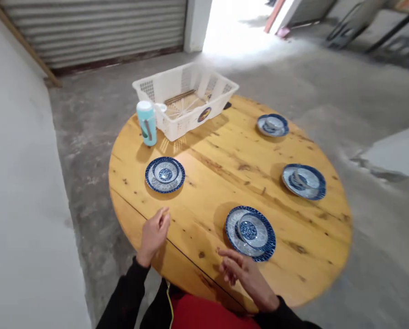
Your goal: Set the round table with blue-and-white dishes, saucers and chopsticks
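Note:
My left hand (pixel 154 234) is held over the near left part of the round wooden table (pixel 204 196), its fingers curled in with nothing visible in them. Just beyond it, a small bowl (pixel 165 172) sits on a blue-and-white plate (pixel 165 188). My right hand (pixel 242 273) has its fingers apart and is empty. It is close to the near edge of another blue-rimmed plate (pixel 231 225), on which a patterned bowl (pixel 255 230) rests. Whether that hand touches the plate or table, I cannot tell.
Two more plates, a right one (pixel 317 187) and a far one (pixel 283 131), each carry a bowl. At the back stands a white plastic basket (pixel 184 127) with brown sticks (pixel 180 97) inside. A light-blue bottle (pixel 147 125) stands beside it. A white wall (pixel 23 183) is at left.

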A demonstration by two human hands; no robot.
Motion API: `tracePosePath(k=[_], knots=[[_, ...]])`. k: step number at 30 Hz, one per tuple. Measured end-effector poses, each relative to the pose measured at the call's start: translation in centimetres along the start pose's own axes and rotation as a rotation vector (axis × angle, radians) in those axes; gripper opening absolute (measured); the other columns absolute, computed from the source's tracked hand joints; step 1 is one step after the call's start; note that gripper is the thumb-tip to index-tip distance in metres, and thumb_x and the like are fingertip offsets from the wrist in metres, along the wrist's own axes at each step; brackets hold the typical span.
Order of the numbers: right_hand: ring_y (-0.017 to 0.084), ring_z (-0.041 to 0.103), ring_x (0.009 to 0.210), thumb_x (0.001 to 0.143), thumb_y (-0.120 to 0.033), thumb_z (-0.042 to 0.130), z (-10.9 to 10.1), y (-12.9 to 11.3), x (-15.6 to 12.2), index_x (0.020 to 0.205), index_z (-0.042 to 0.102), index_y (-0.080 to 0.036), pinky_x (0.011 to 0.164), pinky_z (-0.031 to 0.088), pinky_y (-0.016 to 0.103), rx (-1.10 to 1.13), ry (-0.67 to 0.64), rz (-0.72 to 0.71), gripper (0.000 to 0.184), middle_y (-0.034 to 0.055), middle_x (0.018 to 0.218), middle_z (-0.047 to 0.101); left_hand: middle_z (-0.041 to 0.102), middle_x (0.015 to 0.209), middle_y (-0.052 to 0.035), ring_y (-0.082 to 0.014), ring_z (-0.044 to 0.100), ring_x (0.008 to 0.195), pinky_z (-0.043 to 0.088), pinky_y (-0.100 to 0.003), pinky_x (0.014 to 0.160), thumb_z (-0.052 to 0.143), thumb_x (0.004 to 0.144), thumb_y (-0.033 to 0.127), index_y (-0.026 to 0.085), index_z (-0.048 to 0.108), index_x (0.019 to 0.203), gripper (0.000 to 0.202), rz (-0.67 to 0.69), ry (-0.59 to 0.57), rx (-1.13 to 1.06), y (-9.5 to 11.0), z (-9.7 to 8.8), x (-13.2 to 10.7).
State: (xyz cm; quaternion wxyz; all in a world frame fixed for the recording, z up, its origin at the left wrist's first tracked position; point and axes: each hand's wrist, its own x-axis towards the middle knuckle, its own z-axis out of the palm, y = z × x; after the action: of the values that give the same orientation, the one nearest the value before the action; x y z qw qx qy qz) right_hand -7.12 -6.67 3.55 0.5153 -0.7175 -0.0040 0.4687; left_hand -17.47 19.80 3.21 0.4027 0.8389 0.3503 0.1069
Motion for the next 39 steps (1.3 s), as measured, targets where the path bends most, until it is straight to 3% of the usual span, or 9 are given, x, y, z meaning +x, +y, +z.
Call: tracePosePath(k=[4, 8, 14, 19, 22, 24, 28, 33, 39], knots=[[0.013, 0.055, 0.042, 0.057, -0.065, 0.074, -0.5, 4.5, -2.4, 0.095, 0.063, -0.017, 0.04, 0.036, 0.023, 0.179, 0.074, 0.052, 0.062, 0.0, 0.059, 0.066, 0.077, 0.082, -0.0056, -0.0208, 0.074, 0.075, 0.055, -0.028, 0.07, 0.041, 0.094, 0.044, 0.02, 0.072, 0.116, 0.045, -0.096, -0.089, -0.004, 0.1, 3.5, -6.6], [0.013, 0.058, 0.044, 0.055, -0.059, 0.077, -3.9, 6.7, -4.4, 0.094, 0.066, -0.016, 0.042, 0.038, 0.023, 0.285, 0.118, 0.037, 0.06, 0.0017, 0.061, 0.068, 0.077, 0.081, -0.0053, -0.0217, 0.074, 0.078, 0.057, -0.029, 0.073, 0.037, 0.096, 0.045, 0.022, 0.072, 0.116, 0.047, -0.079, -0.172, 0.004, 2.4, 8.4, -11.7], [0.015, 0.059, 0.047, 0.052, -0.058, 0.08, -14.6, 10.5, -8.6, 0.093, 0.069, -0.014, 0.044, 0.041, 0.024, 0.37, 0.271, -0.061, 0.061, 0.0043, 0.062, 0.069, 0.076, 0.08, -0.0062, -0.0214, 0.073, 0.078, 0.055, -0.03, 0.075, 0.037, 0.096, 0.041, 0.019, 0.07, 0.12, 0.047, 0.066, -0.339, 0.052, 10.7, 16.1, -16.2], [0.017, 0.062, 0.053, 0.054, -0.06, 0.08, -24.5, 19.5, -13.6, 0.097, 0.07, -0.015, 0.048, 0.046, 0.027, 0.522, 0.492, -0.05, 0.064, 0.0057, 0.069, 0.072, 0.074, 0.076, -0.0033, -0.0181, 0.07, 0.071, 0.05, -0.026, 0.066, 0.037, 0.097, 0.037, 0.019, 0.071, 0.115, 0.043, 0.173, -0.467, 0.064, 18.6, 23.5, -20.9], [0.017, 0.063, 0.054, 0.051, -0.061, 0.08, -28.8, 25.2, -16.4, 0.097, 0.069, -0.016, 0.048, 0.047, 0.027, 0.604, 0.608, 0.023, 0.066, 0.0055, 0.069, 0.073, 0.073, 0.074, -0.0014, -0.0165, 0.069, 0.07, 0.049, -0.024, 0.066, 0.039, 0.097, 0.032, 0.021, 0.072, 0.113, 0.039, 0.258, -0.571, 0.098, 22.4, 27.9, -24.2], [0.018, 0.064, 0.054, 0.048, -0.061, 0.08, -30.8, 27.4, -18.0, 0.096, 0.068, -0.016, 0.048, 0.047, 0.027, 0.644, 0.623, 0.073, 0.067, 0.0061, 0.069, 0.074, 0.074, 0.075, -0.0013, -0.0166, 0.07, 0.072, 0.049, -0.024, 0.069, 0.041, 0.096, 0.03, 0.021, 0.072, 0.114, 0.037, 0.348, -0.656, 0.136, 24.4, 30.3, -25.8], [0.018, 0.065, 0.054, 0.045, -0.062, 0.08, -33.1, 28.1, -19.4, 0.095, 0.066, -0.016, 0.049, 0.048, 0.026, 0.699, 0.61, 0.093, 0.07, 0.0075, 0.07, 0.074, 0.078, 0.092, -0.0051, -0.0197, 0.073, 0.086, 0.051, -0.026, 0.079, 0.044, 0.095, 0.031, 0.021, 0.072, 0.116, 0.036, 0.532, -0.767, 0.242, 27.6, 33.8, -26.9], [0.017, 0.062, 0.052, 0.048, -0.065, 0.079, -35.9, 26.9, -17.8, 0.094, 0.068, -0.017, 0.048, 0.046, 0.026, 0.686, 0.555, 0.016, 0.067, 0.0049, 0.067, 0.072, 0.079, 0.093, -0.0049, -0.0197, 0.073, 0.086, 0.051, -0.026, 0.079, 0.043, 0.096, 0.03, 0.022, 0.072, 0.118, 0.037, 0.576, -0.804, 0.321, 31.3, 38.7, -25.7], [0.017, 0.064, 0.055, 0.051, -0.065, 0.08, -44.8, 26.9, -14.4, 0.097, 0.068, -0.017, 0.05, 0.048, 0.026, 0.669, 0.568, 0.06, 0.068, 0.0049, 0.07, 0.073, 0.078, 0.085, -0.0022, -0.0177, 0.072, 0.078, 0.05, -0.024, 0.074, 0.045, 0.096, 0.032, 0.024, 0.072, 0.117, 0.035, 0.589, -0.858, 0.281, 36.8, 46.9, -21.6]])
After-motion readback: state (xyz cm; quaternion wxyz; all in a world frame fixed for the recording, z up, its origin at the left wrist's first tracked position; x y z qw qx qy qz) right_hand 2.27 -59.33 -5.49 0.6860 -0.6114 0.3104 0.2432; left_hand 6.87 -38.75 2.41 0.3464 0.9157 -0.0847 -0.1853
